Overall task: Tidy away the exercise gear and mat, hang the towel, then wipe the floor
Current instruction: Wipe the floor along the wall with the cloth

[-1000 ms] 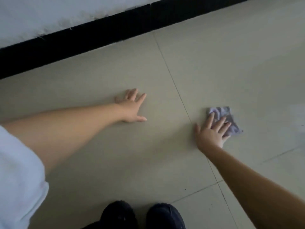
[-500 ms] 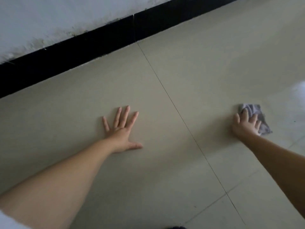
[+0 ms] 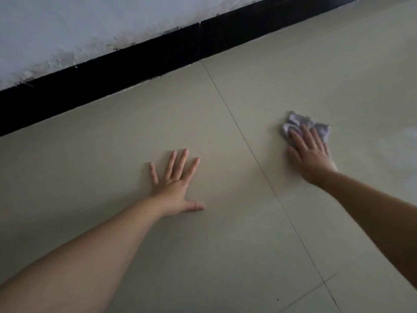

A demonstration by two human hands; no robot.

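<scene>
Tiled floor (image 3: 225, 245), wiping underway.
Right hand (image 3: 309, 152) presses cloth (image 3: 300, 123) flat; left hand (image 3: 176, 184) splayed, empty. Seemingly damp tile could slide that bracing palm.

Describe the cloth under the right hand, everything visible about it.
The cloth is a small, crumpled piece of soft fabric, pale grey-lilac with darker folds. It lies bunched on the beige tiled floor, right of the tile seam. The right hand presses down on its near part with straight fingers; its far and right edges stick out beyond them.

Two bare forearms enter from the near edge, each ending in a bare hand: left hand (image 3: 174, 187), right hand (image 3: 310, 152).
</scene>
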